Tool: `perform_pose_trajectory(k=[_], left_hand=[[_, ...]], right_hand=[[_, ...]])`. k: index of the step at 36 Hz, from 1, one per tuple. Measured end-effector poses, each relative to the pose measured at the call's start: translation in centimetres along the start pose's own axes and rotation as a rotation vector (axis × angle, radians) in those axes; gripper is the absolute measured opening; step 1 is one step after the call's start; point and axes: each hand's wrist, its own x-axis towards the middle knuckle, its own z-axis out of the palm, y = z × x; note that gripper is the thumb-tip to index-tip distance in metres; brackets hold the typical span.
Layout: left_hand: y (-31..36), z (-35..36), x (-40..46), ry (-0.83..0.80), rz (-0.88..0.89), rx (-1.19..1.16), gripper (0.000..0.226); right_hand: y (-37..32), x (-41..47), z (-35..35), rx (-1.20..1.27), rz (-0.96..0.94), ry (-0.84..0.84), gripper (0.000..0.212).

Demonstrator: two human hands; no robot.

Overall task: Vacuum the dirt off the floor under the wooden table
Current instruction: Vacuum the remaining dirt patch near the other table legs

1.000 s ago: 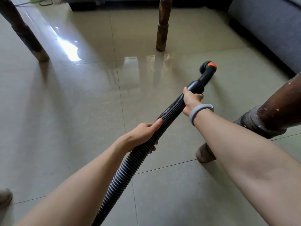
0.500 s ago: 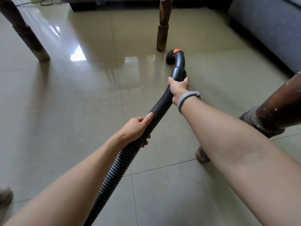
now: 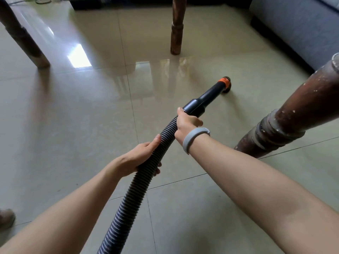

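1. No brand, label or writing can be read on any item.
2. Hose (image 3: 141, 182): ribbed, dark, running from the bottom edge up to a smooth black tube (image 3: 201, 101) with an orange collar (image 3: 223, 81).
3. Nozzle (image 3: 227, 87): down on the tiled floor (image 3: 73, 125), between the far leg (image 3: 177, 28) and the near right leg (image 3: 286, 116), apart from both.
4. Left hand (image 3: 141, 156): fingers curled round the hose, thumb lying along its top.
5. Right hand (image 3: 185, 123): wrapped round the hose just below the tube; a grey band (image 3: 192, 138) sits on the wrist.
6. Third leg (image 3: 23, 37) stands far left. A grey sofa (image 3: 297, 26) lines the right side, beyond the near right leg.
7. A shoe (image 3: 6, 218) shows at the left edge, and a cord (image 3: 43, 0) lies at the top left.
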Motion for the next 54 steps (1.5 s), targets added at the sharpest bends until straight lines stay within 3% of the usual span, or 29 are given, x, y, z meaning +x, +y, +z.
perform_pose_trajectory(k=[4,10,16,20,25,29,36,40,43,49,54], left_hand=[[0.4,-0.1,-0.3,-0.003,0.037,0.022,0.051],[-0.8,-1.6,-1.4,-0.027,-0.028,0.089,0.049],[-1.4,-1.3,-1.7,-0.102,-0.076,0.004,0.052],[-0.7,-1.0,-1.3,0.033,0.033,0.020,0.062],[-0.6,-0.9,-0.7,0.175,0.155,0.192,0.039],[-1.5,-2.5,-0.6,0.305,0.182,0.335,0.040],[-2.7,-6.1,-1.0,0.406,0.143,0.496,0.047],[-3.4,-6.3,-0.7,0.444,0.142,0.504,0.049],[-3.3,-5.7,-0.5,0.463,0.161,0.472,0.053],[-2.5,-5.4,-1.0,0.340,0.175,0.324,0.042],[-1.8,-5.8,-2.5,0.253,0.186,0.258,0.034]], right_hand=[[-1.2,0.0,-0.5,0.133,0.048,-0.120,0.060],[-3.2,0.7,-3.0,0.220,0.052,-0.243,0.038],[-2.7,-0.2,-3.1,0.171,0.019,-0.197,0.025],[-1.6,-1.3,-1.8,0.154,-0.023,-0.103,0.043],[0.5,-2.1,-1.5,0.126,-0.009,-0.002,0.051],[1.9,-2.8,-2.0,0.147,0.077,-0.049,0.053],[4.5,-5.5,-2.7,0.316,0.283,-0.216,0.039],[4.6,-5.5,-2.3,0.315,0.263,-0.259,0.021],[3.4,-5.1,-2.2,0.284,0.228,-0.285,0.019],[2.0,-4.8,-1.9,0.284,0.170,-0.361,0.026],[4.5,-6.7,-2.0,0.263,0.231,-0.399,0.034]])
